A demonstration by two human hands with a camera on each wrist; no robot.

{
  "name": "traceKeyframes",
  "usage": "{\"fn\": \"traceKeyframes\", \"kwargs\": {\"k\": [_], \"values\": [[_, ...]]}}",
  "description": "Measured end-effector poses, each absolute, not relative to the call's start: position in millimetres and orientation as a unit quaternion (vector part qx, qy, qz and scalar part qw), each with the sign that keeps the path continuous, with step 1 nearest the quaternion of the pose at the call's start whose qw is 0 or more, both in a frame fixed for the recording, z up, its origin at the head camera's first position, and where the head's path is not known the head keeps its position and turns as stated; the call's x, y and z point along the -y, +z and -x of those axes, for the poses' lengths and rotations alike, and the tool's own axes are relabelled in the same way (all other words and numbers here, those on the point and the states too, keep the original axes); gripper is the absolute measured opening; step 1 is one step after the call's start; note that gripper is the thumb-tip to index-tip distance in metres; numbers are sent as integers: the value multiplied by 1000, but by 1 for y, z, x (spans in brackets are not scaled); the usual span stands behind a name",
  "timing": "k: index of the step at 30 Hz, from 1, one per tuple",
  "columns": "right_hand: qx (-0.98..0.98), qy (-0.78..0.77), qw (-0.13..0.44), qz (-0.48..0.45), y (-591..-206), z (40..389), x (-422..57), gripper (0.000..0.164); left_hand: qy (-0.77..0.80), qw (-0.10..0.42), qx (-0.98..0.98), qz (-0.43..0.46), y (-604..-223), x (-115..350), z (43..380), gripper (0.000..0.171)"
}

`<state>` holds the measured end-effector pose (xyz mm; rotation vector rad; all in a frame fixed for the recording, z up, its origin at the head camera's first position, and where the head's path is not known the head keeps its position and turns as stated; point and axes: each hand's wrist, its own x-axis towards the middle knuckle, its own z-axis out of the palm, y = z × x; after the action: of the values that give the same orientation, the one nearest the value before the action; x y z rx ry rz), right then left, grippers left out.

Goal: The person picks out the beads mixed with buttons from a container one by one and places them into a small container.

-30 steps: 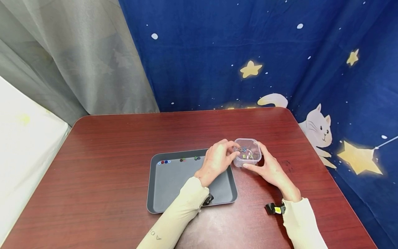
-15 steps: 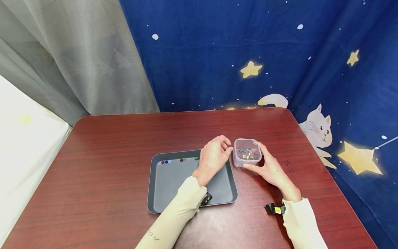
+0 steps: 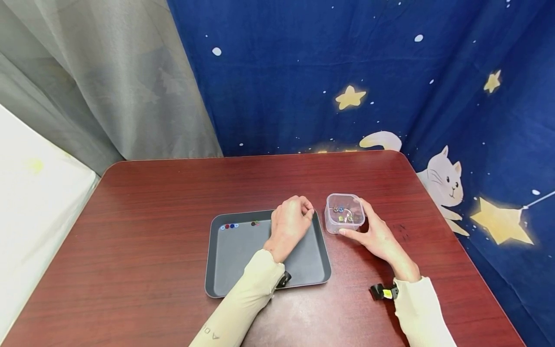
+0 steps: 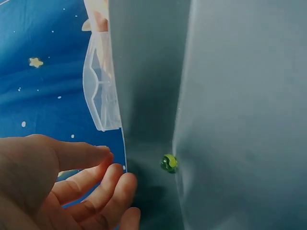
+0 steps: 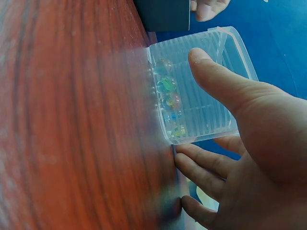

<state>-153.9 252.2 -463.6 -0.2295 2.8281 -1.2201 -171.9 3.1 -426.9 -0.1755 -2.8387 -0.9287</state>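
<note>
Over the far right part of a grey tray [image 3: 243, 260], my left hand [image 3: 288, 219] has thumb and index fingertips together. It pinches what looks like a marble; only a dark speck shows in the head view. In the left wrist view a green marble [image 4: 169, 163] lies where the tray's floor meets its wall, apart from the fingers. My right hand [image 3: 378, 235] grips a clear plastic box [image 3: 345, 226] on the table, thumb on one side and fingers on another. Several coloured marbles [image 5: 166, 85] lie on the box's bottom.
Along the tray's far edge sit a row of blue and red marbles [image 3: 230, 226] and a small cluster of dark, pink and green marbles [image 3: 254, 223]. The red-brown table [image 3: 143, 241] extends around the tray and box. Curtains [image 3: 295, 77] hang behind it.
My left hand has left the box's opening and moved left over the tray, its fingertips drawn together. My right hand and the box have stayed in place.
</note>
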Motion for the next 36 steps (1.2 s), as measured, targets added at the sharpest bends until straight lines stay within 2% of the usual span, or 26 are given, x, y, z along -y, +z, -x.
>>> {"fn": "traceKeyframes", "kwargs": {"k": [9, 18, 29, 36], "values": [[-916, -394, 30, 74, -463, 152, -252, 98, -292, 44, 954, 55, -432, 2, 170, 7], [-916, -393, 33, 72, -464, 154, -252, 99, -288, 45, 955, 59, -433, 2, 170, 10], [-916, -394, 33, 71, -463, 154, -253, 100, -276, 8, 957, 87, -438, 2, 171, 12], [-916, -394, 34, 72, -461, 152, -252, 98, -255, 2, 961, 107, -441, 3, 171, 11]]}}
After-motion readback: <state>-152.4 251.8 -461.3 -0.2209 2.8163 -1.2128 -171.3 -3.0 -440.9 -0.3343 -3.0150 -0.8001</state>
